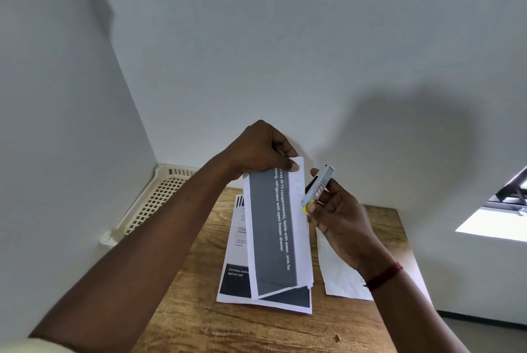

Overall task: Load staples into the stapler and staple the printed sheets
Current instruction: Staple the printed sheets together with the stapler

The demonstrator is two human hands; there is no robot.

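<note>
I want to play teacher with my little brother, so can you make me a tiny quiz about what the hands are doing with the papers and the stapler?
1. True or false: the left hand grips the printed sheets near their top edge.
2. Which hand holds the stapler? A) the left hand B) the right hand C) neither hand
3. What colour is the band round the right wrist?
Key: 1 true; 2 B; 3 red.
</note>
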